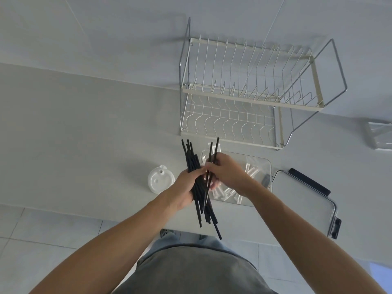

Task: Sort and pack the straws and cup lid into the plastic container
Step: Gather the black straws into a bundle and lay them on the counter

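My left hand [186,188] grips a bundle of several black straws [194,164] above the counter's front edge. My right hand [228,174] pinches two more black straws [213,153] beside that bundle. Under both hands sits the clear plastic container [263,166], with several white straws [251,172] lying in it, partly hidden by my right hand. The white cup lid [160,181] lies flat on the counter, just left of my left hand.
The container's clear lid [303,198] with black clasps lies to the right, near the counter edge. A wire dish rack [250,94] stands behind the container against the wall. Another clear object [379,134] sits at the far right. Floor tiles show below the counter edge.
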